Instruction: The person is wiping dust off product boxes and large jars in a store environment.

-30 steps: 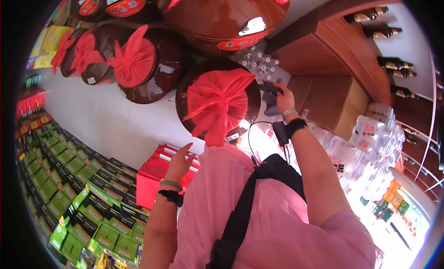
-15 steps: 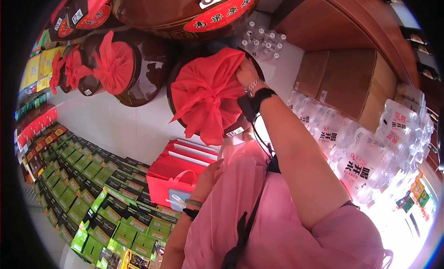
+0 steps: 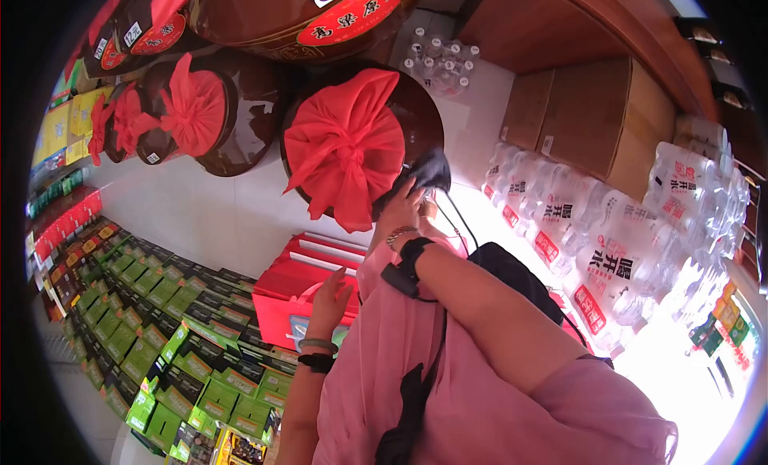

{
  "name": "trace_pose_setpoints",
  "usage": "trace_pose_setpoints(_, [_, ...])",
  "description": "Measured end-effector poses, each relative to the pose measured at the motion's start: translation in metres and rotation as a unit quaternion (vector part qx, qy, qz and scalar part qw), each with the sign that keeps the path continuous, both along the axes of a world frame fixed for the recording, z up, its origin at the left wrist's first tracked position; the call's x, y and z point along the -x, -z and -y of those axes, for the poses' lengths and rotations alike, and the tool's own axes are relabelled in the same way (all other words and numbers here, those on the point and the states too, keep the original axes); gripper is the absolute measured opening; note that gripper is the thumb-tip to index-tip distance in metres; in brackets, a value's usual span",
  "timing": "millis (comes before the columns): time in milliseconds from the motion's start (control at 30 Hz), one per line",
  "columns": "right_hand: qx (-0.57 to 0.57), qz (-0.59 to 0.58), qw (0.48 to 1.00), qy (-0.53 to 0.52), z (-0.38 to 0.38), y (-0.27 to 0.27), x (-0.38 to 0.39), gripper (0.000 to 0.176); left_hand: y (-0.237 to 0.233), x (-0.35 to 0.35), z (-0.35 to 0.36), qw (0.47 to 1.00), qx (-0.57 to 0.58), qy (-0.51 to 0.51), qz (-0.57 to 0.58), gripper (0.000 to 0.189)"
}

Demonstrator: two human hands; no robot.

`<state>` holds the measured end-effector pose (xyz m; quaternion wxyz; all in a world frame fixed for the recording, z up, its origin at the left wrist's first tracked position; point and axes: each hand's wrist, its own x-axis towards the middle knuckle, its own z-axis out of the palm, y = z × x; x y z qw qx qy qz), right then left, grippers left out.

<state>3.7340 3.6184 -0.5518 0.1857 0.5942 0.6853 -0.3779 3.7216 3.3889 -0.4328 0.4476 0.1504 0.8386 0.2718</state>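
A dark brown jar (image 3: 424, 117) stands in front of me, its top wrapped in knotted red cloth (image 3: 348, 149). My right hand (image 3: 396, 215) is at the jar's near lower side, below the cloth, fingers stretched out and slightly apart. A small black object (image 3: 433, 171), too unclear to name, lies against its fingertips; I see no firm grip on it. Over the red gift bags (image 3: 292, 277) my left hand (image 3: 328, 303) is raised with its fingers apart and nothing in it. Pink clothing (image 3: 384, 305) hangs between the two hands.
More brown jars (image 3: 248, 117) with red cloths stand at the left and top. Green boxes (image 3: 172, 353) are stacked at lower left. Wrapped water bottles (image 3: 616, 241) and cardboard boxes (image 3: 588, 117) line the right. Small bottles (image 3: 440, 63) stand behind the jar. A black bag (image 3: 516, 285) is beside my right arm.
My right hand has left the red cloth and moved down toward me to the jar's near side. The cloth's raised edge is released. My left hand has shifted slightly left, its fingers lifted.
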Motion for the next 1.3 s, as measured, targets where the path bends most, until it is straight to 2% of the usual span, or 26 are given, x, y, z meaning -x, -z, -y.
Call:
trace_pose_setpoints(100, [0.172, 0.060, 0.966, 0.182, 0.029, 0.005, 0.021, 0.064, 0.004, -0.007, 0.028, 1.000, 0.014, -0.008, 0.008, 0.047])
trace_pose_setpoints(133, [0.163, 0.068, 0.982, -0.062, 0.037, 0.016, 0.024, 0.050, -0.003, -0.007, 0.032, 0.999, 0.022, -0.019, 0.021, 0.047])
trace_pose_setpoints(167, [0.143, 0.071, 0.940, -0.302, 0.042, 0.031, 0.029, 0.038, -0.008, -0.007, 0.037, 0.999, 0.029, -0.030, 0.035, 0.047])
trace_pose_setpoints(200, [0.113, 0.069, 0.842, -0.523, 0.046, 0.046, 0.035, 0.029, -0.008, -0.006, 0.043, 0.999, 0.029, -0.031, 0.031, 0.047])
trace_pose_setpoints(233, [0.109, 0.001, 0.843, -0.526, 0.048, 0.048, 0.044, 0.031, -0.008, -0.006, 0.050, 0.999, 0.029, -0.032, 0.028, 0.047])
trace_pose_setpoints(267, [0.141, -0.054, 0.870, -0.470, 0.048, 0.049, 0.049, 0.031, -0.006, -0.005, 0.055, 0.999, 0.027, -0.035, 0.024, 0.047])
trace_pose_setpoints(300, [0.216, -0.110, 0.904, -0.352, 0.049, 0.049, 0.052, 0.031, -0.002, -0.003, 0.062, 0.999, 0.021, -0.032, 0.019, 0.046])
trace_pose_setpoints(333, [0.378, -0.195, 0.904, -0.051, 0.052, 0.049, 0.052, 0.031, 0.001, 0.000, 0.068, 0.999, 0.016, -0.030, 0.015, 0.046])
trace_pose_setpoints(367, [0.499, -0.250, 0.792, 0.246, 0.056, 0.049, 0.052, 0.031, 0.004, 0.002, 0.075, 0.999, 0.010, -0.030, 0.010, 0.046])
trace_pose_setpoints(400, [0.538, -0.270, 0.707, 0.373, 0.058, 0.048, 0.047, 0.032, 0.006, 0.004, 0.082, 0.999, 0.013, -0.027, 0.016, 0.046])
trace_pose_setpoints(433, [0.559, -0.279, 0.647, 0.438, 0.056, 0.041, 0.043, 0.032, 0.006, 0.010, 0.082, 0.999, 0.016, -0.020, 0.023, 0.046])
trace_pose_setpoints(500, [0.568, -0.270, 0.662, 0.407, 0.044, 0.017, 0.037, 0.033, 0.018, 0.028, 0.087, 1.000, 0.003, 0.000, 0.014, 0.046])
trace_pose_setpoints(533, [0.549, -0.231, 0.728, 0.340, 0.031, -0.014, 0.037, 0.033, 0.028, 0.031, 0.101, 1.000, -0.006, 0.009, 0.002, 0.046])
trace_pose_setpoints(633, [0.577, -0.219, 0.777, 0.125, 0.014, -0.047, 0.032, 0.027, 0.025, 0.048, 0.108, 1.000, -0.024, 0.000, -0.007, 0.047])
trace_pose_setpoints(833, [0.515, -0.353, 0.778, -0.071, -0.025, -0.124, 0.073, 0.038, 0.029, 0.081, 0.150, 1.000, -0.018, -0.016, 0.002, 0.047])
trace_pose_setpoints(867, [0.548, -0.378, 0.743, -0.062, -0.027, -0.149, 0.094, 0.045, 0.030, 0.084, 0.159, 1.000, -0.019, -0.024, 0.005, 0.046])
trace_pose_setpoints(933, [0.535, -0.423, 0.726, -0.085, -0.029, -0.176, 0.137, 0.056, 0.029, 0.093, 0.173, 0.999, -0.017, -0.030, 0.013, 0.047])
trace_pose_setpoints(967, [0.489, -0.443, 0.742, -0.119, -0.029, -0.177, 0.157, 0.059, 0.030, 0.097, 0.181, 0.999, -0.015, -0.034, 0.015, 0.048])
trace_pose_setpoints(1000, [0.442, -0.411, 0.785, -0.140, -0.034, -0.179, 0.174, 0.060, 0.034, 0.099, 0.193, 0.998, -0.010, -0.051, 0.025, 0.049])
trace_pose_setpoints(1033, [0.402, -0.431, 0.793, -0.154, -0.037, -0.174, 0.193, 0.060, 0.040, 0.100, 0.206, 0.997, -0.004, -0.068, 0.034, 0.051])
trace_pose_setpoints(1067, [0.342, -0.393, 0.837, -0.167, -0.041, -0.175, 0.212, 0.059, 0.043, 0.101, 0.217, 0.996, 0.002, -0.084, 0.043, 0.053])
trace_pose_setpoints(1100, [0.249, -0.406, 0.853, -0.214, -0.049, -0.139, 0.230, 0.059, 0.042, 0.104, 0.223, 0.994, 0.005, -0.096, 0.045, 0.052])
trace_pose_setpoints(1133, [0.104, -0.383, 0.873, -0.284, -0.059, -0.110, 0.245, 0.059, 0.039, 0.107, 0.227, 0.993, 0.006, -0.108, 0.046, 0.052])
trace_pose_setpoints(1200, [-0.066, -0.221, 0.898, -0.375, -0.066, -0.116, 0.272, 0.057, 0.035, 0.111, 0.235, 0.991, 0.012, -0.125, 0.048, 0.052])
trace_pose_setpoints(1267, [-0.235, -0.148, 0.852, -0.443, -0.078, -0.069, 0.285, 0.057, 0.034, 0.113, 0.244, 0.990, 0.020, -0.134, 0.049, 0.051])
trace_pose_setpoints(1300, [-0.217, -0.037, 0.857, -0.467, -0.080, -0.058, 0.293, 0.054, 0.034, 0.113, 0.249, 0.989, 0.029, -0.138, 0.054, 0.051])
